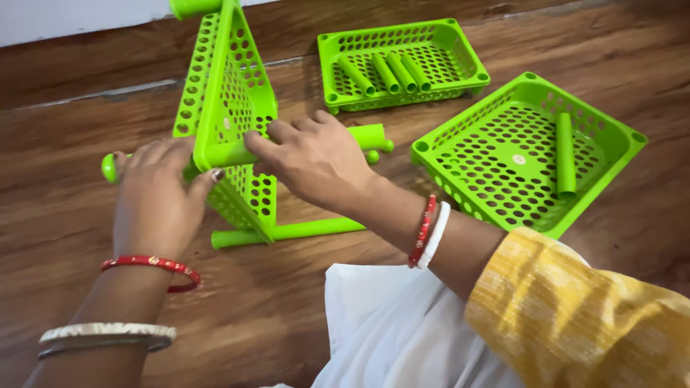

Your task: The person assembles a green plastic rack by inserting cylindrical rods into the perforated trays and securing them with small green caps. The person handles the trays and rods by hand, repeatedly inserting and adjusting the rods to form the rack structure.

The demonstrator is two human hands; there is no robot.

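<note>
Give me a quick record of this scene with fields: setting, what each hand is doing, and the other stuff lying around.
Setting: wooden floor, seen from above
Left hand: grips a green tube at the upright basket's corner
Right hand: rests on the upright green basket, standing on edge
Far basket: lies flat, holds four tubes
Near basket: lies flat, holds one tube

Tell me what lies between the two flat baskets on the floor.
Head view: only bare wooden floor separates the far basket from the near basket.
</note>
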